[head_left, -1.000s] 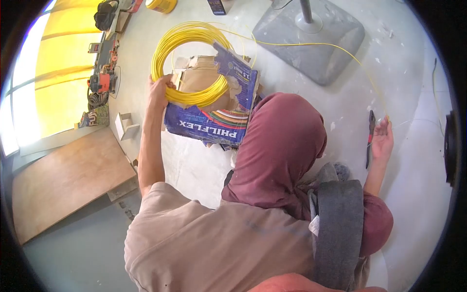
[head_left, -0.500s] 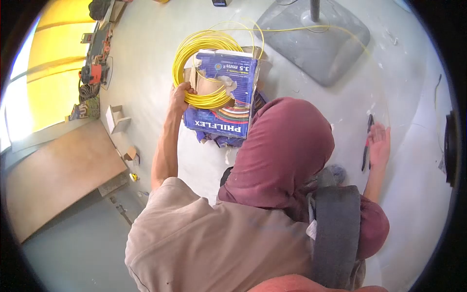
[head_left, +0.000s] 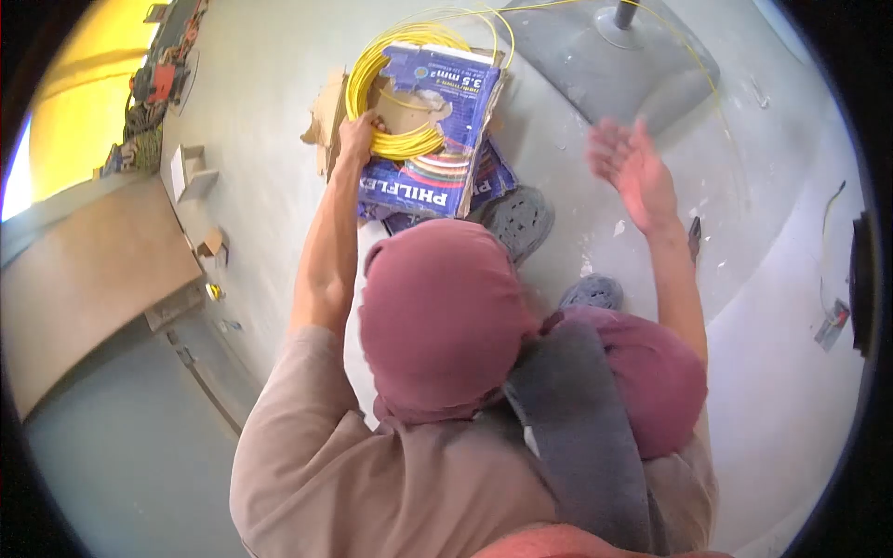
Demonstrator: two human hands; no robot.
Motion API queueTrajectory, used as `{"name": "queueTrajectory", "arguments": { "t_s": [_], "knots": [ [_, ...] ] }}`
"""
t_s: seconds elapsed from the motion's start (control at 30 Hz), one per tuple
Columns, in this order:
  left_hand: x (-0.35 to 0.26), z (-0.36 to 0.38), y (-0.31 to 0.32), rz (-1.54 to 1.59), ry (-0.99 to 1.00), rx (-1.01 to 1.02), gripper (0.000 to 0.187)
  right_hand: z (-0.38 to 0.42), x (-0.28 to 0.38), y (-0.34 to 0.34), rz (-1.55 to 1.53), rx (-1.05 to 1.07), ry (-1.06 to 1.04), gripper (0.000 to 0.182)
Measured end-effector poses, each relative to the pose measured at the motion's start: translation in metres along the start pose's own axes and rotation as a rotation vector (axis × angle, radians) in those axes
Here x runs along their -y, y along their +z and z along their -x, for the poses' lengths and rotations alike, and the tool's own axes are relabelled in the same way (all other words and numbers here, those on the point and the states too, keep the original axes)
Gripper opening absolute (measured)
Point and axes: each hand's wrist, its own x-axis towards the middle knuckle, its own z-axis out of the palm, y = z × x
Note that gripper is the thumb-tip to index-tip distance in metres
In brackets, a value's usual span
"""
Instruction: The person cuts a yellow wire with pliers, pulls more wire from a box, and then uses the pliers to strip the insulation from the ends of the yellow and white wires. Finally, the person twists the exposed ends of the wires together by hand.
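My left hand [head_left: 358, 138] grips the inner side of a coil of yellow electrical wire [head_left: 409, 144], its fingers wrapped around the strands. The coil passes through a torn blue cardboard wire box [head_left: 409, 192], which leans at a slight tilt with its lettering upside down. From the top of the coil, a loose yellow strand [head_left: 530, 8] runs right, over the grey base plate. My right hand [head_left: 633, 172] is raised near that plate's lower edge, open and slightly blurred, with fingers apart and nothing visible in it. Pliers [head_left: 694, 237] lie beside my right forearm, partly hidden by it.
A grey metal base plate [head_left: 614, 56] with a post stands at the upper right. My bent knees and grey shoes [head_left: 521, 223] are near the box. A brown board [head_left: 102, 288], a small open carton [head_left: 191, 174] and an orange-black tool [head_left: 160, 84] lie to the left.
My right hand has moved up and left, away from beside the pliers toward the base plate. My left hand keeps hold of the wire coil. The view has shifted, showing more of my shoes.
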Motion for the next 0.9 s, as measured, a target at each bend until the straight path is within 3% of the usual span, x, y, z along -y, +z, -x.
{"name": "queueTrajectory", "arguments": {
  "t_s": [0.13,0.23,0.27,0.33,0.37,0.43,0.5,0.57,0.67,0.7,0.8,0.87,0.9],
  "knots": [
    [-0.002,0.007,0.002,-0.068,0.039,-0.080,0.008,-0.032,-0.022,0.038,-0.204,-0.102,-0.166,0.046],
    [-0.004,0.025,-0.001,-0.165,0.104,-0.116,0.011,-0.026,-0.019,0.084,0.622,0.199,-0.294,0.036],
    [-0.010,0.031,0.002,-0.190,0.121,-0.136,0.012,-0.026,-0.011,0.102,0.627,0.200,-0.306,0.036],
    [-0.012,0.031,0.001,-0.211,0.086,-0.152,0.012,-0.030,-0.003,0.138,1.020,0.479,-0.401,0.033],
    [-0.010,0.033,0.001,-0.200,0.092,-0.171,0.012,-0.039,-0.010,0.152,1.018,0.475,-0.404,0.033],
    [-0.017,0.043,0.002,-0.173,0.099,-0.171,0.012,-0.068,-0.020,0.186,1.299,0.729,-0.640,0.036],
    [-0.019,0.042,0.004,-0.202,0.123,-0.211,0.013,-0.099,-0.040,0.227,1.611,0.859,-0.331,0.037],
    [-0.026,0.047,0.007,-0.216,0.120,-0.292,0.015,-0.122,-0.058,0.267,1.906,0.854,-0.126,0.039],
    [-0.024,0.046,0.004,-0.177,0.167,-0.267,0.015,-0.177,-0.127,0.264,1.909,0.683,-0.192,0.040],
    [-0.015,0.037,0.000,-0.203,0.210,-0.260,0.014,-0.172,-0.147,0.261,2.010,0.413,-0.340,0.043],
    [-0.009,0.031,0.000,-0.046,0.193,-0.233,0.015,-0.216,-0.189,0.234,1.862,0.448,-0.394,0.052],
    [-0.020,0.039,0.000,-0.101,0.188,-0.255,0.017,-0.196,-0.170,0.232,1.814,0.472,-0.393,0.052],
    [-0.026,0.041,0.003,-0.150,0.193,-0.277,0.019,-0.185,-0.153,0.233,1.788,0.645,-0.258,0.053]
  ]
}}
